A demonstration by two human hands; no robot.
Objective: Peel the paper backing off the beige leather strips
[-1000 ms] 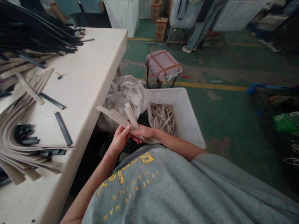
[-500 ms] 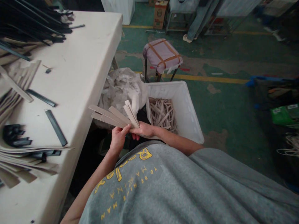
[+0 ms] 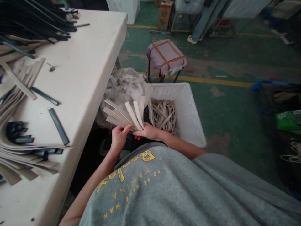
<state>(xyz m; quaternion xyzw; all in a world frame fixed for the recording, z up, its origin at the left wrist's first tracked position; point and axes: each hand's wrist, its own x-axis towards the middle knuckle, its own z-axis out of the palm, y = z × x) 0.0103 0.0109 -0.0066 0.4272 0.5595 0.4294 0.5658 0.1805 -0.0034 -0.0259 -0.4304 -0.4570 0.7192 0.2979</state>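
Observation:
Several flat beige strips fan out between my two hands, their free ends pointing up and away from me. My left hand pinches the lower ends of the strips on the left, thumb on top. Close beside it, my right hand is closed round the strips on the right, with the thumb lying across them. Both hands are low, just in front of the grey shirt. What hangs below the fingers is hidden.
A white table on the left bears bent beige strips, dark strips and a dark bundle. Beyond my hands are a plastic bag, a white bin of curled strips and a padded stool. Someone's legs show farther off.
The strips have spread into a wider fan, with more separate ends showing on the right. Both hands stay closed on them, nearly in place. The whole view has shifted slightly.

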